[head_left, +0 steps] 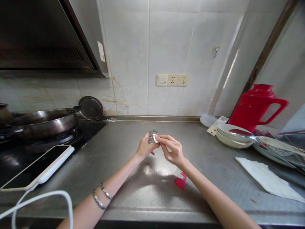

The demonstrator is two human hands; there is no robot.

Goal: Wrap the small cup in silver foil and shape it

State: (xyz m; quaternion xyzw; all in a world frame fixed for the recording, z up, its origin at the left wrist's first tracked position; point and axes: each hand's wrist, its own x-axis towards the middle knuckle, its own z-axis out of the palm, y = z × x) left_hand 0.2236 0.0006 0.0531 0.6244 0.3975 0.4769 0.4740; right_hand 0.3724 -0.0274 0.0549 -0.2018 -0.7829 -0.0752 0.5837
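Note:
My left hand is closed around a small clear glass, held above the steel counter. What the glass holds, if anything, I cannot make out. From the right, my right hand pinches a small white piece, perhaps tissue, against the side of the glass. Its thumb and fingertips are close together there. Below my right wrist, a torn red scrap lies on the counter.
On the left are a stove with a steel pan, a round dark lid and a phone with a white cable. At right stand a red thermos jug, stacked bowls, plates and a white paper towel.

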